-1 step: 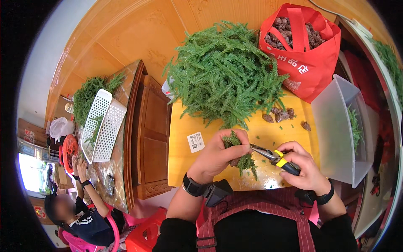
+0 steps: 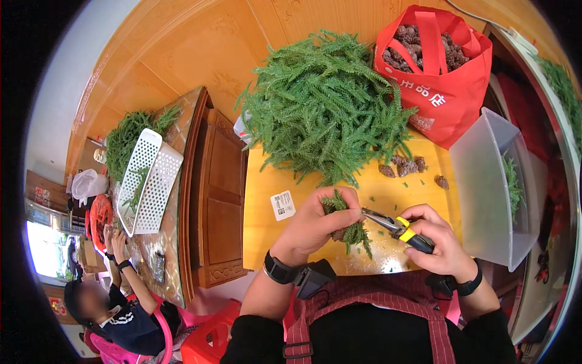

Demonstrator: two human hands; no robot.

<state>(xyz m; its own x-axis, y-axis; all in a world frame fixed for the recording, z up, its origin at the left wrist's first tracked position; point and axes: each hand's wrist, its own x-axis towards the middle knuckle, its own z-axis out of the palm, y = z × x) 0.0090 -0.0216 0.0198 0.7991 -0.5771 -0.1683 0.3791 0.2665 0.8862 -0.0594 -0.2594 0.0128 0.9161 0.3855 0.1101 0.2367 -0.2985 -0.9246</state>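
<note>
My left hand (image 2: 315,225) is closed around an artificial pine sprig (image 2: 359,235), whose green needles stick out above and below the thumb. A brown pine cone (image 2: 339,234) shows partly beneath the fingers, mostly hidden by them. My right hand (image 2: 438,242) grips long-nose pliers (image 2: 388,223) with black and yellow handles. Their jaws point left, and the tip meets the sprig beside my left thumb; whether it pinches anything there is too small to tell. Beyond my hands, a large heap of green pine sprigs (image 2: 327,109) covers the far part of the yellow table (image 2: 260,242).
Several loose pine cones (image 2: 387,170) lie right of the heap. A red bag (image 2: 448,97) full of cones stands behind them. A translucent plastic bin (image 2: 485,188) borders the table's right side. On the left, a white perforated basket (image 2: 159,182) sits near a co-worker (image 2: 133,315).
</note>
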